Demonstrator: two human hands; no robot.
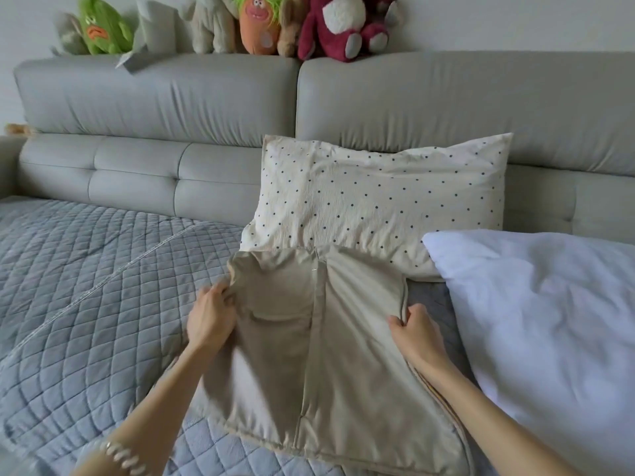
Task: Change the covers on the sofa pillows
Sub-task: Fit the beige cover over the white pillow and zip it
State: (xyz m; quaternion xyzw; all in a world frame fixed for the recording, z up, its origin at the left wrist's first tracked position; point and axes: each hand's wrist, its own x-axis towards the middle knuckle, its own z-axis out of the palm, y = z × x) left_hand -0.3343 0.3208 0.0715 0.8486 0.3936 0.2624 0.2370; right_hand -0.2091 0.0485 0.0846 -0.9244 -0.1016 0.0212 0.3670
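From the head camera, a grey sofa [206, 97] fills the far half of the view, its two padded back cushions meeting at a seam near the middle, with a lower tufted band beneath the left one. The seat is spread with a grey quilted throw [86, 269], stitched in diamonds and lying in soft folds toward the left. Along the top of the backrest, against a pale wall [515, 18], sits a row of plush toys: a green one [103, 25] at the left, an orange carrot-shaped one [257, 25] near the centre and a dark red bear [343, 25] to its right. A cream pillow with dark dots [378, 194] leans against the right backrest. Just in front of it, on the throw, lies a beige pillow cover [326, 355], flat and slack, with a seam running down its middle; its far edge overlaps the dotted pillow's lower edge. To the right, a bare white pillow [549, 321] rests on the seat, close beside the beige cover. The left hand [211, 317] grips the cover's left edge, fingers curled into a bunch of fabric. The right hand [414, 329] pinches the cover's right edge, fingers folded over the piped seam. A pale beaded bracelet [125, 456] circles the left wrist at the bottom of the frame.
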